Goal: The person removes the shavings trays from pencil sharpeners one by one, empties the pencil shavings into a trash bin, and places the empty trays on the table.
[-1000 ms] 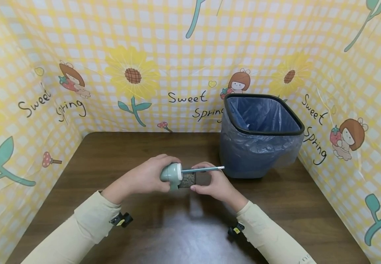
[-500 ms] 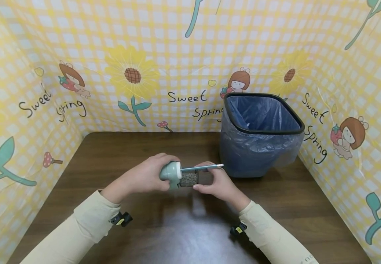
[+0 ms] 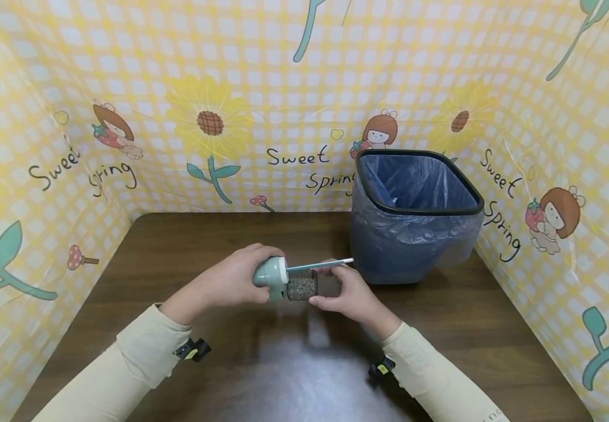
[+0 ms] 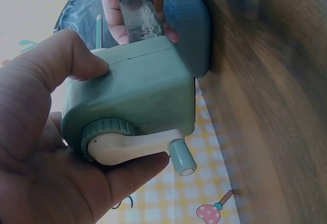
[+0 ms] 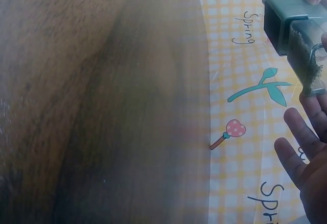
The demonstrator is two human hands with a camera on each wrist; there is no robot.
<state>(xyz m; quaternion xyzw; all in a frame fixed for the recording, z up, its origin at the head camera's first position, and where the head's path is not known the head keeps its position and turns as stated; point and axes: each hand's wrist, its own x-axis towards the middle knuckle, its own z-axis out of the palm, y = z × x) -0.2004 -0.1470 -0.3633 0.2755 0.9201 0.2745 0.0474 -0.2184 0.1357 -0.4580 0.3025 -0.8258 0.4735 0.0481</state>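
A pale green crank pencil sharpener (image 3: 268,273) lies sideways in my left hand (image 3: 227,280), which grips its body above the table. Its white crank arm (image 4: 138,146) with a green knob faces the left wrist camera. From the sharpener's white front ring a light blue pencil (image 3: 319,265) sticks out to the right. My right hand (image 3: 351,298) pinches the clear shavings drawer (image 3: 302,287), thumb on one side and fingers on the other. Grey shavings fill part of that drawer. In the right wrist view the drawer (image 5: 306,55) protrudes from the sharpener's dark opening.
A blue bin (image 3: 388,258) lined with a translucent bag stands at the back right of the brown wooden table (image 3: 204,234), just beyond my right hand. Yellow checked cloth (image 3: 293,105) walls off the back and both sides.
The drawer has slid slightly farther out of the sharpener, with my right hand shifting a little to the right. My left hand and the sharpener have edged slightly left.
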